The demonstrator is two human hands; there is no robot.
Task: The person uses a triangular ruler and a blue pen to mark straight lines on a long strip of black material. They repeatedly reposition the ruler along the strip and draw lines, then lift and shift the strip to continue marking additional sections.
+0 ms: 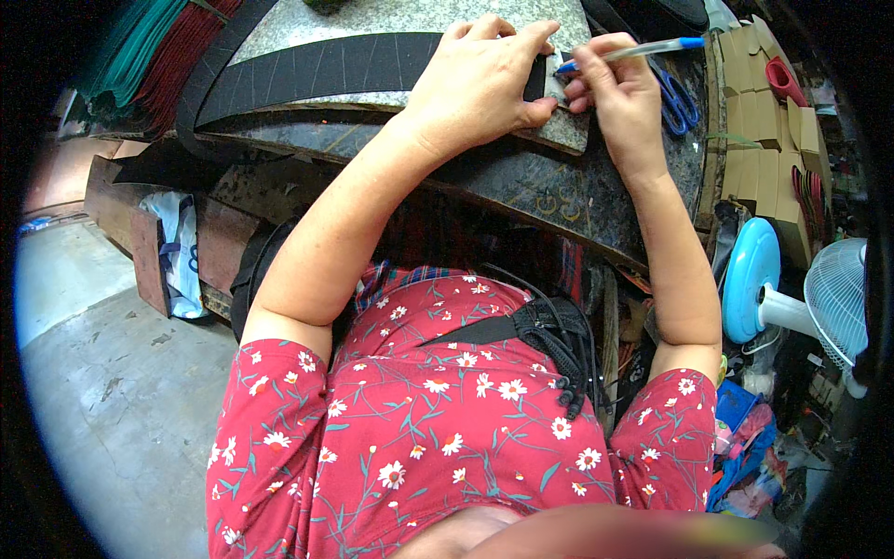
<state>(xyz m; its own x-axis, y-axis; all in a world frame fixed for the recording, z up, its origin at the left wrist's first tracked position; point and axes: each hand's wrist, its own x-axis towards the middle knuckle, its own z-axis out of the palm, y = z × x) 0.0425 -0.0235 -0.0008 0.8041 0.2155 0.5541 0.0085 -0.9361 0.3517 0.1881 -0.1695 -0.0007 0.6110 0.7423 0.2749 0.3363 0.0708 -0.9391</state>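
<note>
A long black strap [326, 70] with thin pale cross lines curves over a speckled stone slab [279, 26]. My left hand [480, 79] presses on its right end, thumb at the near edge and fingers toward the far edge. Just past the thumb and forefinger lies a narrow pale piece [556, 76]; what it is I cannot make out. In my right hand [619, 102] is a ballpoint pen [643, 48] with a clear barrel and blue ends, gripped by closed fingers. Its left tip is at the pale piece; contact is unclear.
Blue-handled scissors [680, 102] lie right of my right hand on the dark worktable [521, 196]. Teal and dark red bundles [154, 56] sit at the far left. Beyond the table's right edge are cardboard boxes [759, 102] and a blue-and-white fan [754, 279].
</note>
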